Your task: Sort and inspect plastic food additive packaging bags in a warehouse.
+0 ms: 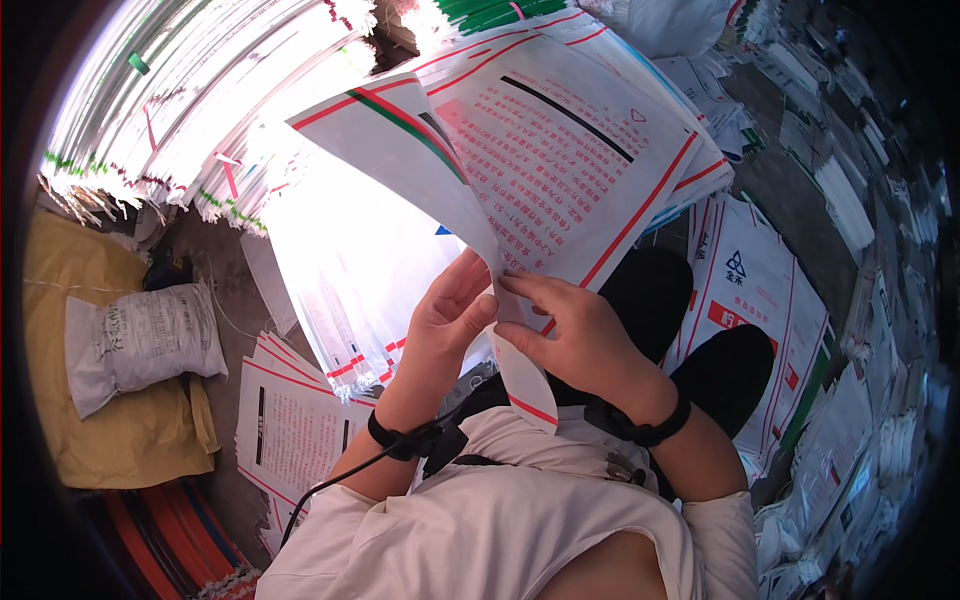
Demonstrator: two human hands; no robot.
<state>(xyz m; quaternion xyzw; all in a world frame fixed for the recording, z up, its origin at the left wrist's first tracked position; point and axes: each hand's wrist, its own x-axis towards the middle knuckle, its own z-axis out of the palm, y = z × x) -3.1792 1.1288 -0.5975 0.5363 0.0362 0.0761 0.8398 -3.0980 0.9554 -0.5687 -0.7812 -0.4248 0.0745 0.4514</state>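
A white printed sack (600,150) with red lines and a black bar lies across the pile in front of me. Its left edge is lifted into a curling flap with a green and red stripe, and a narrow end hangs down between my hands. My right hand (580,325) pinches the gathered edge between thumb and fingers. On the other side, my left hand (455,310) has its fingers curled against the same edge, its fingertips partly hidden behind the sack. Under the flap lies a brightly lit pile of white sacks (335,270). Both wrists wear black bands.
A tall stack of flat sacks (220,110) stands at the far left. Left of me, a white filled bag (150,340) rests on yellow sacking (120,440). Printed sacks (290,430) lie beside my left arm, another sack (755,300) beyond my knees. More bundles (860,450) line the right.
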